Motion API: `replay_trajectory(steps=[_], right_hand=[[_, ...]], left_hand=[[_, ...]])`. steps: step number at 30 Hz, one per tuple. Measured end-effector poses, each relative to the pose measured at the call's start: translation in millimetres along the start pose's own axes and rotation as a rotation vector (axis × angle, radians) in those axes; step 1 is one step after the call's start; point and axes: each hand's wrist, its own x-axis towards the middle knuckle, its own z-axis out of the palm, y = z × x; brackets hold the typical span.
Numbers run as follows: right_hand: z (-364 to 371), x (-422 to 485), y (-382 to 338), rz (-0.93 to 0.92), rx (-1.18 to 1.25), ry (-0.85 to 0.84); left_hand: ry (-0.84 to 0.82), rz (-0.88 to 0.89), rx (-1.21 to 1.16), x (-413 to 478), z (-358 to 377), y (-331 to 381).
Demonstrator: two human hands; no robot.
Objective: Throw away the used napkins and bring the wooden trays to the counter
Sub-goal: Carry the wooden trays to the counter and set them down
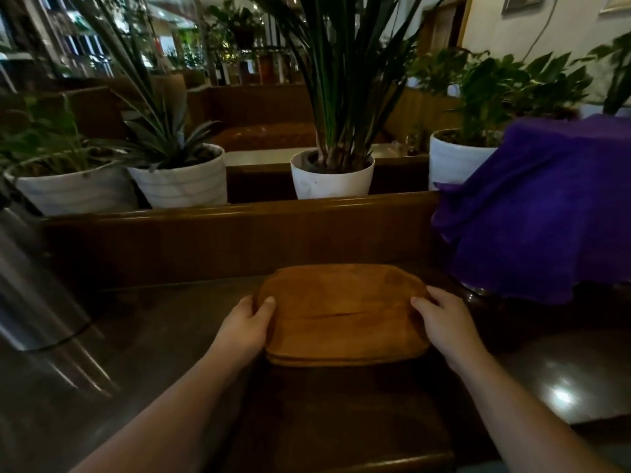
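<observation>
A stack of brown wooden trays (343, 312), rounded at the corners, rests on the dark wooden counter (164, 336) in the middle of the head view. My left hand (247, 324) grips the stack's left edge, thumb on top. On the opposite edge my right hand (444, 322) holds it the same way. The stack's layered front edge shows two or three trays. No napkins are in view.
A shiny metal container (30, 285) stands at the left. A purple cloth (536, 213) drapes over something at the right. Behind the counter's raised wooden back rail (239, 213), white pots (333, 179) hold green plants.
</observation>
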Motion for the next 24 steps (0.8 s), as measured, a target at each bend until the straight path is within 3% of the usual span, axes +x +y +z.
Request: replay_trajectory(steps=[11,16,24], right_hand=[[16,52,3,-0.070,-0.289,-0.181],[17,63,2,-0.121,-0.456,-0.185],[24,70,-3,-0.208,-0.604,-0.176]], left_hand=[[0.086,-0.102,0.378,35,-8,-2],[0.094,-0.097,0.532,47,-5,-4],[0.100,-0.054,0.522,54,-10,-7]])
